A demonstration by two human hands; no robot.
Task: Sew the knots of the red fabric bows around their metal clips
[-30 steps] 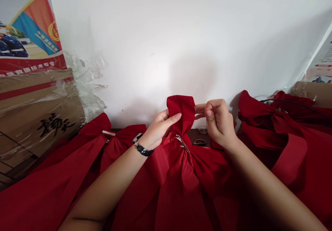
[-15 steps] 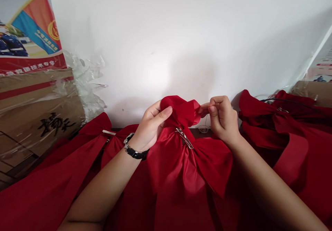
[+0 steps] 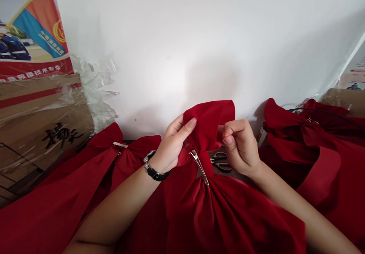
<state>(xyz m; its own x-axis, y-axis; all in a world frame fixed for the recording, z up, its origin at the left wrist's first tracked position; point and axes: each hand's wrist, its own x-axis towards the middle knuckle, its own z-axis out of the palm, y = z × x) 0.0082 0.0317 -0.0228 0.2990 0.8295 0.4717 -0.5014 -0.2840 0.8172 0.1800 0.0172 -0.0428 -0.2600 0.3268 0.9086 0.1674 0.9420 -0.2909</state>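
My left hand, a dark band on its wrist, grips the upper loop of a red fabric bow, thumb in front. The raised loop fans out above the hand. A silver toothed hair clip lies slantwise at the bow's gathered middle, and the lower folds and tails hang down. My right hand is at the loop's right edge, thumb and forefinger pinched together. What is between those fingertips is too small to name. Its other fingers are partly hidden behind the fabric. Dark-handled scissors lie behind the bow, partly covered.
Another red bow with a clip lies on the left, and more red bows are heaped on the right with a dark cable across them. A cardboard box and plastic wrap stand left. A white wall rises behind.
The bow has turned; its upper loop now spreads higher and its lower part swings toward me and right. My right hand has come slightly down and left. The scissors show more.
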